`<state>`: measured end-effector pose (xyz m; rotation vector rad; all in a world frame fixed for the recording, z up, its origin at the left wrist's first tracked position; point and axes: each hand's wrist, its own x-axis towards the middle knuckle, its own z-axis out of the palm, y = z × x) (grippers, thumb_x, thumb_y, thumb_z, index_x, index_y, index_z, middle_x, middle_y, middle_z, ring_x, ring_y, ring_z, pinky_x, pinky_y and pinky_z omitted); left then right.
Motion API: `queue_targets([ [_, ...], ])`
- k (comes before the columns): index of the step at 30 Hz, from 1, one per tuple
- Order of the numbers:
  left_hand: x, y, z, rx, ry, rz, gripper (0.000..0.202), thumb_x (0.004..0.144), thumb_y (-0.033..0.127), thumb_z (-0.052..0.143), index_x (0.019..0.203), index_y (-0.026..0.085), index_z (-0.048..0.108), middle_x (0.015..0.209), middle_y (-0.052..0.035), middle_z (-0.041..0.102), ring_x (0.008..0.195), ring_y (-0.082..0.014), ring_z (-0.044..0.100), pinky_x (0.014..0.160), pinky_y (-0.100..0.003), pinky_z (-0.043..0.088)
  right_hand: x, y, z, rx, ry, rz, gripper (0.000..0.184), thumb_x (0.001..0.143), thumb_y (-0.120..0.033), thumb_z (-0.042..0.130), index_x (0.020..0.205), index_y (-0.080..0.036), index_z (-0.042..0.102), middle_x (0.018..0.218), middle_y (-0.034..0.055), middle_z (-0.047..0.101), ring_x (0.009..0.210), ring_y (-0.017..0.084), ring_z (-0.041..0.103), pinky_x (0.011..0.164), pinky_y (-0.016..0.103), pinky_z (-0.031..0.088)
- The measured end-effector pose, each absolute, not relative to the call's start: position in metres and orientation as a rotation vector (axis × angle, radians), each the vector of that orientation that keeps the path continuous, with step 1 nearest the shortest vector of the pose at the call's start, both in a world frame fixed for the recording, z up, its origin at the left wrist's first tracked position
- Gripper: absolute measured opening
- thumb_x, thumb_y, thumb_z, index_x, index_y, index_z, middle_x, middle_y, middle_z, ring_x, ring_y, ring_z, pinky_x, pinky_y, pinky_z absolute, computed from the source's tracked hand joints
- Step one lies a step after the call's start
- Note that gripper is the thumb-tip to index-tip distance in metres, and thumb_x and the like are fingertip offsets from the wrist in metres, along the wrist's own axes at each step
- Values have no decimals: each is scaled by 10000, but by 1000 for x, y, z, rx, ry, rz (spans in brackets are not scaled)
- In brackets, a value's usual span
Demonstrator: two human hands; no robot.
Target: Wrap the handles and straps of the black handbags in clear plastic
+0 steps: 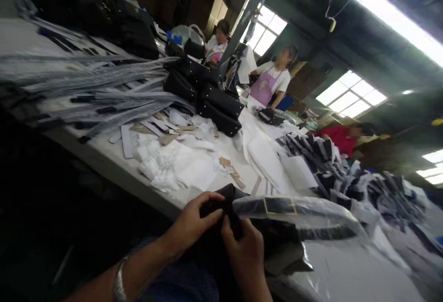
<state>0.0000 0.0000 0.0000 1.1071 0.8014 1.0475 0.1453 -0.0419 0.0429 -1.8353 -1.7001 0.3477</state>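
Note:
Near the table's front edge, a black bag (pixel 277 233) is held between both hands. My left hand (pixel 195 219) grips its dark upper edge from the left, thumb and forefinger curled around the material. On the other side, my right hand (pixel 244 244) pinches the same part, its thumb close to the left thumb. A strap wrapped in clear plastic (pixel 321 210) arches away to the right from the bag. The bag's lower part is dark and partly hidden behind my right hand, and what lies between the fingertips is too dark to make out.
Crumpled white paper (pixel 183 163) and cardboard scraps cover the white table (pixel 252 177) ahead. Black studded bags (pixel 219 106) stand beyond, with plastic-wrapped straps (pixel 114 78) to the left. Dark wrapped pieces (pixel 321 154) are heaped right. People, including one in a purple apron (pixel 266 87), are across the table.

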Motion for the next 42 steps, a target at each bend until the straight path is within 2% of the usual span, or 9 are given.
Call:
queue_targets([
  [6, 3, 4, 4, 1117, 802, 1013, 269, 832, 219, 649, 1100, 219, 630, 1113, -37, 679, 1102, -232, 600, 992, -346, 432, 143, -43, 41, -1866, -1616, 341, 279, 844, -400, 560, 769, -163, 687, 645, 39, 700, 567, 195, 634, 558, 267, 470],
  [11, 7, 8, 5, 1112, 802, 993, 248, 799, 206, 671, 1044, 207, 635, 1033, -34, 682, 1043, -232, 614, 944, -336, 449, 139, -41, 34, -1896, -1466, 394, 302, 813, -397, 551, 688, -154, 680, 626, 73, 704, 590, 237, 649, 579, 306, 489],
  [15, 5, 13, 8, 1109, 771, 982, 251, 801, 237, 689, 1047, 211, 644, 1043, -35, 687, 1052, -236, 613, 948, -336, 445, 146, -40, 40, -1787, -1481, 548, 296, 865, -390, 540, 863, -144, 705, 821, 88, 752, 779, 257, 694, 706, 307, 517],
  [18, 0, 14, 8, 1102, 763, 973, 255, 827, 312, 686, 1065, 225, 658, 1081, -34, 693, 1074, -240, 607, 965, -339, 433, 150, -39, 52, -1673, -1562, 695, 270, 902, -393, 555, 949, -173, 704, 903, 62, 757, 839, 239, 694, 727, 271, 509],
  [22, 0, 10, 14, 1024, 775, 1011, 222, 838, 361, 683, 1007, 218, 665, 1025, -28, 697, 1029, -228, 610, 927, -322, 445, 148, -32, 66, -1635, -1671, 592, 275, 930, -381, 539, 862, -184, 717, 784, 45, 750, 747, 224, 700, 654, 250, 476],
  [27, 18, 3, 29, 795, 625, 1103, 225, 877, 385, 640, 1034, 225, 619, 996, -25, 683, 950, -203, 629, 842, -302, 489, 152, -12, 81, -1434, -1915, 256, 274, 950, -309, 503, 833, -166, 706, 712, 64, 722, 640, 188, 681, 603, 243, 430],
  [31, 41, 7, 40, 827, 634, 1367, 237, 862, 387, 659, 1029, 225, 617, 1007, -22, 675, 976, -192, 621, 858, -276, 486, 169, 7, 101, -1286, -2031, -45, 348, 932, -319, 538, 624, -173, 608, 517, 5, 575, 454, 111, 520, 496, 245, 317],
  [35, 58, 6, 45, 906, 676, 1497, 244, 872, 394, 642, 1039, 217, 625, 1012, -33, 688, 998, -198, 635, 888, -283, 489, 191, 18, 111, -1181, -2213, -8, 388, 931, -345, 530, 580, -185, 564, 482, -43, 464, 433, 78, 382, 475, 243, 263],
  [42, 58, -8, 6, 1142, 840, 1322, 284, 849, 273, 645, 1122, 194, 635, 1150, -101, 690, 1092, -250, 644, 964, -368, 495, 213, 4, 64, -1425, -2045, 33, 409, 966, -402, 470, 640, -192, 600, 549, -2, 591, 500, 140, 556, 501, 246, 375],
])
